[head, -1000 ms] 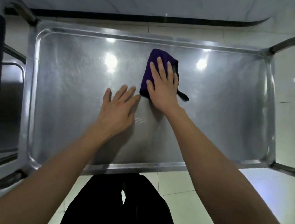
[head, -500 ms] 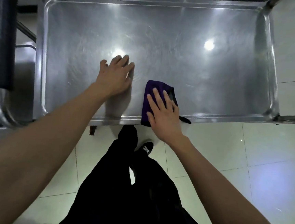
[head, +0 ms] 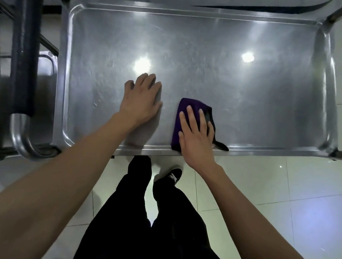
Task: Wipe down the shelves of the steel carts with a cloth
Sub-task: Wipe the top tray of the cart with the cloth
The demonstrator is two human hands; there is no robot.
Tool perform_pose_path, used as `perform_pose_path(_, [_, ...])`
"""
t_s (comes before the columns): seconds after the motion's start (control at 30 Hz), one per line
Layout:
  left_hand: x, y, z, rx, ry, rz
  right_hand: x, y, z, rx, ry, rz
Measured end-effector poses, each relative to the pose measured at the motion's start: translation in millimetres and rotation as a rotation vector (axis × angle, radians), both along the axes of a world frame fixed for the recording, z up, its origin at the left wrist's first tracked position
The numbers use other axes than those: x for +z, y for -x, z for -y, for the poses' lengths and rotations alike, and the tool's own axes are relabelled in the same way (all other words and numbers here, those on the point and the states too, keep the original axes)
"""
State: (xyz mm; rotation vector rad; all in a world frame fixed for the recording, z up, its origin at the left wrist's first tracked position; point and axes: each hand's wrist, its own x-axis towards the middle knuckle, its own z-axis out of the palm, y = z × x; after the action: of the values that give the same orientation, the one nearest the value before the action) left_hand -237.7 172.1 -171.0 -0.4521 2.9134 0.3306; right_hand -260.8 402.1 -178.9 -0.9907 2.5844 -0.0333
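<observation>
A: How far along does the wiping look?

B: Mid-job, I'd judge. The purple cloth (head: 184, 118) lies on the top shelf (head: 222, 76) of the steel cart (head: 63, 78), at its near edge, a little right of the middle. Faint streaks show across the steel, but I cannot tell which parts are actually done. The far half and the right end look like they need passes, and any lower shelves are out of sight.

A: And a second cart?

B: Part of another steel frame (head: 25, 54) stands at the left; its shelves look untouched from here.

A: The right hand?

B: The right hand (head: 196, 135) lies flat on the cloth, fingers (head: 192, 115) straight and slightly spread, pressing it down, not gripping.

A: The left?

B: The left hand (head: 140, 100) rests palm down on bare steel just left of the cloth, fingers relaxed, holding nothing, apparently bracing.
</observation>
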Motion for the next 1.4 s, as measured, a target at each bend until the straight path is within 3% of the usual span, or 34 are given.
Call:
perform_pose_path(0.5, [-15.7, 1.1, 42.3, 0.048, -0.017, -0.025, -9.6, 181.7, 202.2, -0.054, 0.048, -0.017])
perform_pose_path(0.73, [-17.9, 2.6, 44.6, 0.025, -0.007, -0.047, -10.8, 228.0, 254.2, -0.114, 0.065, -0.041])
perform_pose_path(0.9, [-16.0, -2.1, 51.4, -0.02, -0.041, -0.051, -4.5, 211.3, 232.2, -0.069, 0.06, -0.008])
perform_pose_path(1.1, [-5.3, -8.6, 51.9, 0.008, -0.041, -0.034, 2.4, 137.2, 163.8, -0.043, 0.075, 0.023])
perform_pose_path(1.4, [10.1, -13.9, 18.6, 0.019, 0.143, 0.117, 4.5, -9.7, 34.6, 0.135, 0.046, 0.063])
